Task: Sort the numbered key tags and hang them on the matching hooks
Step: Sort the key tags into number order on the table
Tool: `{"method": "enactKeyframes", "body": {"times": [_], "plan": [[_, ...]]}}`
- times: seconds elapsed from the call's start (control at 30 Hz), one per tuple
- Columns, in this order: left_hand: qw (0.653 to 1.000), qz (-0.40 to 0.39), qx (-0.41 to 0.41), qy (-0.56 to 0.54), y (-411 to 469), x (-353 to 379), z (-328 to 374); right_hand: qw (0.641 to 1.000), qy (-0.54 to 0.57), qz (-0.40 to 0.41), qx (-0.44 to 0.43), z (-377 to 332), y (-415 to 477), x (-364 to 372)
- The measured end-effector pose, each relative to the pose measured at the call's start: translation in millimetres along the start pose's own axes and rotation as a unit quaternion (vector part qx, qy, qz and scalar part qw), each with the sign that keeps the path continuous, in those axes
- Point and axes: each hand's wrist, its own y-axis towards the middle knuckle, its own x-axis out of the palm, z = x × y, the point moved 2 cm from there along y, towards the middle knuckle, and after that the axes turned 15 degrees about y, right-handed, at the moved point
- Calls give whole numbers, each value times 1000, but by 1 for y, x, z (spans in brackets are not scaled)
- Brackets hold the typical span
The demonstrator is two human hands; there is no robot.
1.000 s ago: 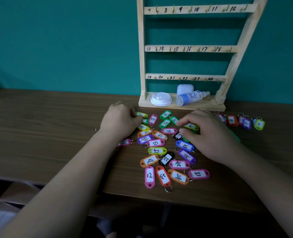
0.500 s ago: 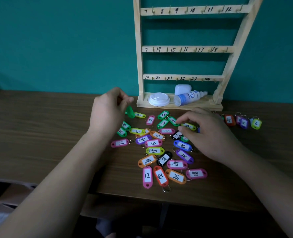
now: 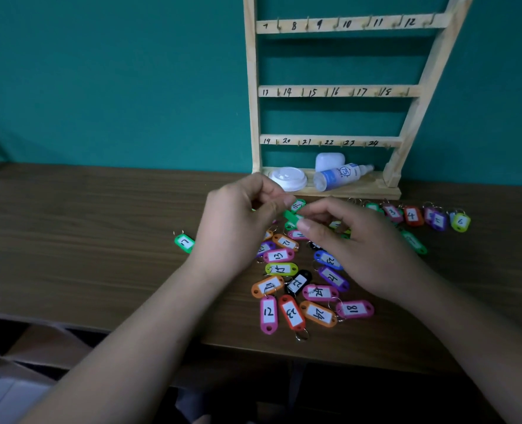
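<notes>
Our left hand [image 3: 238, 228] and right hand [image 3: 363, 252] meet above the far part of the pile [image 3: 299, 286], and a green tag [image 3: 291, 216] sits between them, lifted off the table [image 3: 100, 240]. The left fingers [image 3: 279, 206] are curled, and thumb and forefinger nip the tag's far left end. The right thumb [image 3: 307, 224] presses on its near right end with the forefinger bent above it. That looks like a pinch too, though the tag is mostly covered and its number does not show. The other right fingers are loosely bent over the heap.

Just beyond the held tag lies another green one [image 3: 297, 205], marked 6 or 9. Tag 7 [image 3: 184, 242], also green, lies alone just left of our left wrist.

The pile spreads from under our hands toward the table's near edge. Closest to that edge lie pink 12 [image 3: 268, 313], red 23 [image 3: 292, 313], orange 24 [image 3: 318, 313] and pink 18 [image 3: 354, 309]. A row of tags runs toward the right edge: 3 [image 3: 392, 212], 4 [image 3: 412, 215], a purple one [image 3: 437, 220] and 6 [image 3: 461, 221].

The rack [image 3: 252, 87] stands at the far edge against the wall. Its rails are numbered 7 to 24, and no tag hangs on the hooks we can see. A lid [image 3: 289, 178] and a bottle [image 3: 339, 175] rest on its base.
</notes>
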Motion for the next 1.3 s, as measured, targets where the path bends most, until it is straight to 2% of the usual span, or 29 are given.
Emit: {"method": "enactKeyframes", "body": {"times": [0.23,0.37,0.53,0.6,0.67,0.73,0.8,0.9,1.0,1.13,1.3], "plan": [[998,-5,-2,-56,-14,10,13,993,91,-27,63,0,-3,2],[994,-41,-11,-104,-16,12,11,985,149,-4,93,4,-3,-3],[985,-106,-12,-133,-10,6,2,994,63,-22,83,9,-2,-5],[985,-106,-30,-134,-4,-3,-7,996,42,-15,76,10,-2,-6],[992,-66,-53,-92,4,-14,-24,997,33,5,74,10,-2,-10],[997,-13,-73,5,11,-26,-46,996,36,27,77,12,-1,-15],[990,0,-98,97,16,-35,-67,994,41,48,88,14,-1,-21],[968,-60,-136,204,20,-41,-90,990,55,75,110,17,0,-31],[944,-123,-163,261,21,-44,-100,988,47,90,119,21,0,-41],[924,-182,-206,266,21,-43,-103,986,26,103,128,28,-4,-56],[918,-203,-216,263,22,-37,-98,983,25,112,140,35,-9,-73]]}}
